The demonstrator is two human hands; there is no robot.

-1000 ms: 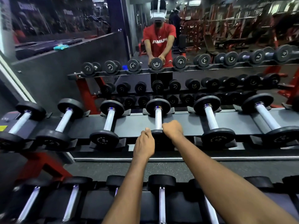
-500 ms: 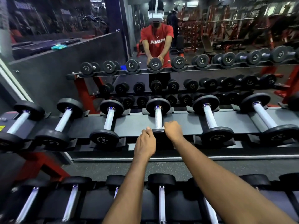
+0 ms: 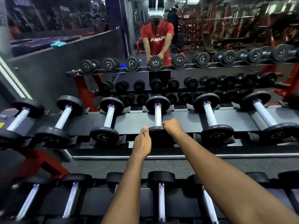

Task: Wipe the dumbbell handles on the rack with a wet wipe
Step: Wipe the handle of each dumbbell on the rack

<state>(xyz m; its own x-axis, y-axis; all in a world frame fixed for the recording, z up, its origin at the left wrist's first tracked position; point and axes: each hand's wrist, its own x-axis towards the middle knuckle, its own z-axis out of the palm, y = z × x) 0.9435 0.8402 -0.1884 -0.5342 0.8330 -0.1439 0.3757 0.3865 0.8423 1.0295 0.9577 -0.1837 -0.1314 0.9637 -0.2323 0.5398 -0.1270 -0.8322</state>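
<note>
A row of black dumbbells with silver handles lies on the rack's top shelf (image 3: 182, 120). The middle dumbbell (image 3: 157, 116) points away from me. My left hand (image 3: 142, 140) grips the left side of its near head, fingers curled. On the right side of that head, my right hand (image 3: 172, 126) grips with fingers curled, close to the handle's near end. The hands hide most of the near head. No wet wipe shows in either hand.
Neighbouring dumbbells (image 3: 111, 118) (image 3: 209, 116) lie a hand's width to each side. A lower shelf of dumbbells (image 3: 161, 198) sits below my forearms. A mirror (image 3: 210, 38) behind the rack reflects the gym and me. A teal packet (image 3: 58, 44) lies on the left ledge.
</note>
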